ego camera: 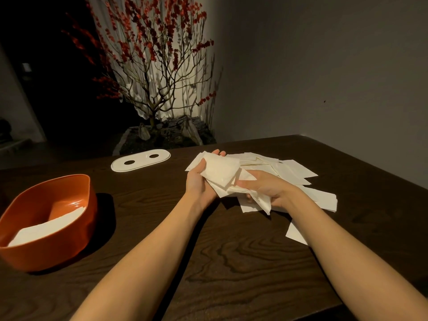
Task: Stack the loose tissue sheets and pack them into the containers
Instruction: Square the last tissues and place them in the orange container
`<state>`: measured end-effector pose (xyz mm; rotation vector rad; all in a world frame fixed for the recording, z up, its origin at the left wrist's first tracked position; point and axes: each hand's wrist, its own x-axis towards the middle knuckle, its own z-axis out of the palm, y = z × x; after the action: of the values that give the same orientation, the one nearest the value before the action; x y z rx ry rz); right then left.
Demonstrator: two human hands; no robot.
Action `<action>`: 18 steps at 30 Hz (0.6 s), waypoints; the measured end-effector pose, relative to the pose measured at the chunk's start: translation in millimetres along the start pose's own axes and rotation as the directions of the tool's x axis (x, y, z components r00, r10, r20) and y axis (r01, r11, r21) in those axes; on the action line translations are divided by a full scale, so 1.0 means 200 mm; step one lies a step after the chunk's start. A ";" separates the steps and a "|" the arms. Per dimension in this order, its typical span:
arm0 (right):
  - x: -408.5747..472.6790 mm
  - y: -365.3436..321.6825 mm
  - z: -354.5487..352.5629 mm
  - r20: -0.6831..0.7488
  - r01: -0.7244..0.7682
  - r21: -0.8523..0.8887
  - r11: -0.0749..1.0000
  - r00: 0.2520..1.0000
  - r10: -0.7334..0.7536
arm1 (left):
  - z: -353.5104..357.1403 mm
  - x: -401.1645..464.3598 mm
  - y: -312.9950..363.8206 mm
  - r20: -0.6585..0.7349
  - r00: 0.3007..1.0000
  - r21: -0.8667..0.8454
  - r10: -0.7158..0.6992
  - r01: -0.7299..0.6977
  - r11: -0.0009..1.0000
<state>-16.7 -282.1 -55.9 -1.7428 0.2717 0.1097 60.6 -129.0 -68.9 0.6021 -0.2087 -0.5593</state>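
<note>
Stacking step: left hand (196,181) and right hand (268,188), fingers clamped on a gathered tissue stack (220,172) above loose sheets (296,172) on the table (231,251); next, likely squaring edges before packing into the orange container (76,228).

A dark wooden table (231,262) with strong grain is seen across the lower half of the view. Behind its far edge a potted tree (152,66) with bare branches and red blossoms is set in a dark planter (162,135) among rocks. A pale curtain (185,89) is hung behind the tree, and branch shadows are cast on it. A plain grey wall (324,66) is seen to the right, marked by one small dark speck (324,101). The left background is left in deep shadow.
</note>
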 end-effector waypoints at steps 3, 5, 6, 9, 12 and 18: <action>-0.02 -0.01 0.00 -0.002 -0.002 -0.031 1.000 1.000 0.002 | 0.00 -0.01 0.01 -0.021 0.999 -0.002 0.045 -0.045 0.999; -0.02 -0.01 -0.01 -0.053 -0.013 -0.037 0.999 0.999 0.011 | -0.01 -0.02 0.03 -0.046 0.996 -0.033 0.072 -0.074 0.997; -0.02 -0.01 -0.02 -0.090 -0.022 -0.022 1.000 0.996 0.020 | -0.01 -0.02 0.04 -0.055 0.995 -0.064 0.084 -0.087 0.994; -0.02 -0.01 -0.03 -0.215 -0.023 0.025 0.999 0.976 0.028 | -0.02 -0.03 0.07 -0.119 0.989 -0.165 0.088 -0.107 0.980; -0.02 -0.03 -0.03 -0.306 0.000 0.076 0.997 0.952 0.023 | -0.02 -0.03 0.07 -0.195 0.979 -0.179 0.067 -0.103 0.978; -0.06 -0.04 0.00 -0.194 0.030 0.252 0.967 0.981 0.020 | 0.00 -0.02 0.01 -0.130 0.988 -0.056 -0.086 0.079 0.995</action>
<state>-25.5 -279.3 -44.9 -1.4994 0.4069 -0.0980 57.6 -125.4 -68.6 0.5981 -0.0448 -0.6007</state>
